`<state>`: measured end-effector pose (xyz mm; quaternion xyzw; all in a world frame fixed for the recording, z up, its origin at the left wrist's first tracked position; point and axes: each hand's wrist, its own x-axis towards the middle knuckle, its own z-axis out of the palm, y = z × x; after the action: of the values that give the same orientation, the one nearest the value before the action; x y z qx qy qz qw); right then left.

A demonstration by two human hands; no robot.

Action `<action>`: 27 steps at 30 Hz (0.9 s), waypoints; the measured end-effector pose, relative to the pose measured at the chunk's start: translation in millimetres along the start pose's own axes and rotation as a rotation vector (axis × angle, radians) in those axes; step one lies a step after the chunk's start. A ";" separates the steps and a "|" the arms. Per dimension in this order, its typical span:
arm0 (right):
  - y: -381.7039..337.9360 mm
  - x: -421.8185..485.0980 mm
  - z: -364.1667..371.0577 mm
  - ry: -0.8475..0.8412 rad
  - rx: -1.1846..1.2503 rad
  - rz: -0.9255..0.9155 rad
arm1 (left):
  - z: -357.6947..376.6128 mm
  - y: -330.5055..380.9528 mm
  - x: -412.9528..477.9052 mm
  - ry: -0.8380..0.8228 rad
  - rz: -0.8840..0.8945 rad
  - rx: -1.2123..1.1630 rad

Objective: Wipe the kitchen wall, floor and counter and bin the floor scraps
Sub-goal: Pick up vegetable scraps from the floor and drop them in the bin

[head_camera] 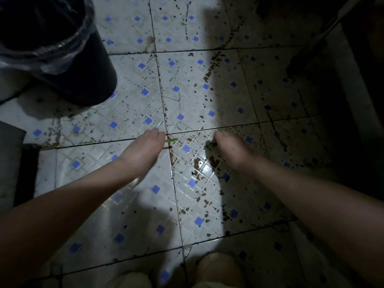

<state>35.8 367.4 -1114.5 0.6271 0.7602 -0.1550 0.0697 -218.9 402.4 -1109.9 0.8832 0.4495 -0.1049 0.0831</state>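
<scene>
Both my hands reach down to a stained white floor [133,204] with small blue squares. My left hand [145,148] has its fingers curled down at a thin green vegetable scrap [172,140] that sticks out to its right on the tile. My right hand [230,148] is curled over a dark green scrap [210,144] at its fingertips. The fingertips of both hands are hidden under the backs of the hands. A black bin [83,65] lined with a clear plastic bag [52,53] stands at the upper left.
Brown stains and dark specks [209,73] cover the tiles, with a wet shiny patch [204,168] below my right hand. A dark furniture leg [307,53] stands at the upper right. A dark mat or object [25,169] lies at the left edge. My knees [216,271] show at the bottom.
</scene>
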 end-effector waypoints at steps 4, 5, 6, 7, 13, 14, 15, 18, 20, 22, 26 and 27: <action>-19.2 20.7 -15.9 0.021 -0.057 -0.042 | -15.8 -12.2 -5.6 -0.010 -0.042 0.026; -23.6 25.8 -20.4 0.036 -0.071 -0.070 | -20.6 -15.3 -6.5 -0.002 -0.059 0.032; -28.2 31.0 -25.4 0.054 -0.080 -0.092 | -26.1 -19.1 -7.3 0.010 -0.077 0.036; -33.6 36.2 -31.1 0.072 -0.079 -0.106 | -32.4 -22.9 -7.8 0.020 -0.094 0.035; -66.2 63.9 -65.9 0.149 -0.076 -0.189 | -71.7 -52.7 -11.8 0.142 -0.145 0.068; -71.5 67.9 -71.8 0.163 -0.079 -0.202 | -78.2 -58.1 -13.7 0.170 -0.156 0.087; -76.7 72.0 -77.7 0.179 -0.084 -0.213 | -84.7 -63.3 -15.7 0.197 -0.171 0.105; -91.0 84.0 -94.6 0.228 -0.086 -0.226 | -102.9 -78.1 -22.0 0.258 -0.228 0.163; -99.1 92.6 -104.7 0.253 -0.091 -0.233 | -113.2 -87.5 -26.5 0.287 -0.267 0.183; -107.0 101.2 -113.4 0.273 -0.098 -0.243 | -122.3 -96.6 -30.3 0.307 -0.294 0.185; -120.5 115.9 -131.4 0.324 -0.112 -0.270 | -141.4 -113.8 -33.9 0.364 -0.356 0.222; -123.5 119.0 -136.0 0.338 -0.110 -0.279 | -146.0 -118.1 -34.5 0.382 -0.369 0.236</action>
<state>-96.9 501.7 -1003.8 0.5281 0.8478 -0.0141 -0.0468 -318.4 479.6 -966.3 0.7940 0.5946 -0.0018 -0.1268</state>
